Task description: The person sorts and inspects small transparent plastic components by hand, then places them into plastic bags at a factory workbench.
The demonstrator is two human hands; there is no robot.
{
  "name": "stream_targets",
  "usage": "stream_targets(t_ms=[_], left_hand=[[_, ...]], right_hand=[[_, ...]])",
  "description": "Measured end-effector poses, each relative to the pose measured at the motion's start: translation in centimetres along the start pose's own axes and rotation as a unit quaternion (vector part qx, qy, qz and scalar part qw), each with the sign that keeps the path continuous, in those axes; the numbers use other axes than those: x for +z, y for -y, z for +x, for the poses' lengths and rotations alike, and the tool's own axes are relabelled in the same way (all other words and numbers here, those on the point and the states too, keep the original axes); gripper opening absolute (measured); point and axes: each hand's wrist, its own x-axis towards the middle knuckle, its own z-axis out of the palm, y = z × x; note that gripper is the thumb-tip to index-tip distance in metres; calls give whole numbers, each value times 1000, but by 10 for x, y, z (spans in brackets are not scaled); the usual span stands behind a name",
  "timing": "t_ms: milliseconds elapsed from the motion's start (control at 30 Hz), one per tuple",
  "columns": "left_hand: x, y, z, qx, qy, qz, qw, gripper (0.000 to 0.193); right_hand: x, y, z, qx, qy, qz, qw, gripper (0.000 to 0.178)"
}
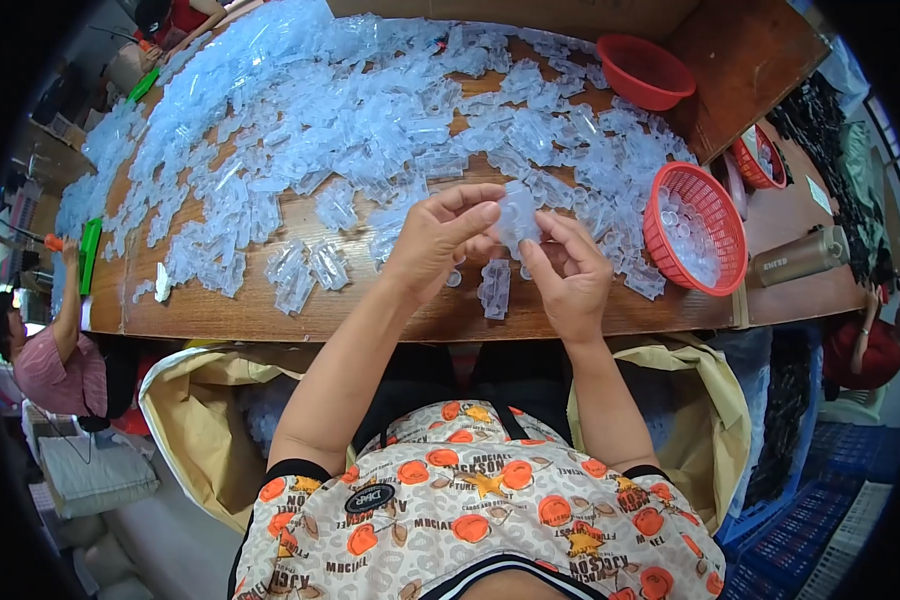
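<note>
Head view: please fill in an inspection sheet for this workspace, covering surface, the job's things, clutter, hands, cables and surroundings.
Surface: brown wood-grain table, largely covered by a heap of clear plastic pieces.
Job's things: pale translucent plastic piece held up over the table; red round plastic mesh basket at right, containing small clear parts.
Clutter: red round plastic bowl at the far right; grey-brown cylindrical bottle right of the basket.
Hands: left hand pinches the piece between its fingers; right hand touches its lower right edge, grip unclear.
Cables: nothing seen for certain.
Surroundings: open yellowish sacks below the table's near edge; blue plastic crates at lower right; co-workers at left and right.
</note>
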Motion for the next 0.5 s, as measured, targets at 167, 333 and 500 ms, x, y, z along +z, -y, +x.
stream_targets(t_ms=[167, 333, 500], left_hand=[[7, 24, -10, 73, -8, 2, 997, 50], [1, 22, -9, 36, 41, -103, 993, 53], [5, 19, -16, 36, 51, -114, 991, 55]], right_hand=[[9, 6, -4, 3, -13, -21, 1000, 32], [1, 11, -6, 71, 8, 95, 993, 32], [-7, 22, -15, -41, 33, -32, 998, 34]])
